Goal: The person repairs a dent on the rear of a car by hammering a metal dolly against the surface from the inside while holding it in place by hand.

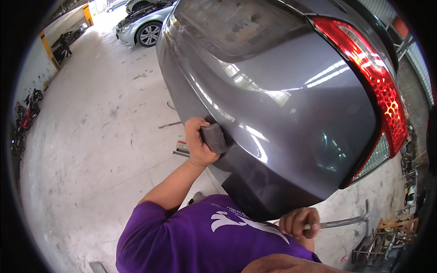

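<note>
My left hand (198,146) is closed round a dark grey block (213,138) with rounded edges. It holds the block up against the lower side of a grey car body panel (291,104), at the crease. Low on the right, beneath the panel's bottom edge, my right hand (299,223) grips a hammer (341,223) by its handle. The hammer's metal shaft and narrow head point to the right, apart from the panel. A red and clear tail light (371,73) sits at the panel's right end. Higher up, a dull, scuffed patch (241,27) shows on the panel.
Thin metal rods (170,124) lie on the concrete floor (100,136) left of the car. A silver car (148,29) with its bonnet raised stands at the back. Wood and metal scraps (387,236) are piled at lower right, and a red motorcycle (29,111) is at far left.
</note>
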### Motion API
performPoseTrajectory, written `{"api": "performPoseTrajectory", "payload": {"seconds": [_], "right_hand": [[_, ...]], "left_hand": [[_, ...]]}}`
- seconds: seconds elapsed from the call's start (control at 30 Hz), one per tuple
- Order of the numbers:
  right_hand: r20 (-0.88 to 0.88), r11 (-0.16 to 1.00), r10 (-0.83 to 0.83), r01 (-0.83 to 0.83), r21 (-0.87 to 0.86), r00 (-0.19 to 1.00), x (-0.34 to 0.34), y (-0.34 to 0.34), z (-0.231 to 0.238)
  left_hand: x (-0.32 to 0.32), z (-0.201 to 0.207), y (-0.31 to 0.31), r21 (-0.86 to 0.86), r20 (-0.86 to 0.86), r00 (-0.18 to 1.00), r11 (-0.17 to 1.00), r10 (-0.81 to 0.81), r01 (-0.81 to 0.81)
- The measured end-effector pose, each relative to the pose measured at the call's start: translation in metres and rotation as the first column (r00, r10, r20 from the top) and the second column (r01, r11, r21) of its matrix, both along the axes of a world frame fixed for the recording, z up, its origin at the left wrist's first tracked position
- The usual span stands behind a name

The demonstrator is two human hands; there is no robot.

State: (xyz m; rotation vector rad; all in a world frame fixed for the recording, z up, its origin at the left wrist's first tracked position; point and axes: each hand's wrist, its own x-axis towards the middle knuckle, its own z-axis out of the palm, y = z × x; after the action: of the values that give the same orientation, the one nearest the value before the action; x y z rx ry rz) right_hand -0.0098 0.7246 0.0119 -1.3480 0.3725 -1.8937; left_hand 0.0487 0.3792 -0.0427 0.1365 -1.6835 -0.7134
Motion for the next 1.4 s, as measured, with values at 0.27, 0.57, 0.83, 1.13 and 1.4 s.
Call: {"api": "performPoseTrajectory", "payload": {"seconds": [0.27, 0.57, 0.83, 1.13, 1.4], "right_hand": [[-0.437, 0.751, -0.462, 0.602, 0.27, 0.772, -0.026, 0.002, 0.13], [-0.845, 0.389, -0.258, 0.851, 0.353, 0.468, -0.059, -0.172, 0.233], [-0.869, 0.417, -0.12, 0.77, -0.483, -0.48, -0.067, -0.293, 0.22], [-0.561, 0.537, -0.298, 0.35, -0.768, -0.773, -0.095, -0.345, 0.176], [-0.412, 0.52, -0.196, 0.262, -0.813, -0.89, -0.089, -0.359, 0.164]], "left_hand": [[-0.001, 0.01, 0.006, 0.001, -0.098, 0.993, 0.998, -0.069, 0.07], [0.001, -0.017, 0.005, 0.039, -0.186, 0.971, 0.986, -0.153, 0.163], [0.0, -0.037, 0.012, 0.032, -0.211, 0.963, 0.983, -0.169, 0.18], [-0.005, -0.036, 0.015, 0.03, -0.313, 0.937, 0.984, -0.156, 0.174], [-0.005, -0.032, 0.013, 0.051, -0.349, 0.923, 0.98, -0.164, 0.193]]}}
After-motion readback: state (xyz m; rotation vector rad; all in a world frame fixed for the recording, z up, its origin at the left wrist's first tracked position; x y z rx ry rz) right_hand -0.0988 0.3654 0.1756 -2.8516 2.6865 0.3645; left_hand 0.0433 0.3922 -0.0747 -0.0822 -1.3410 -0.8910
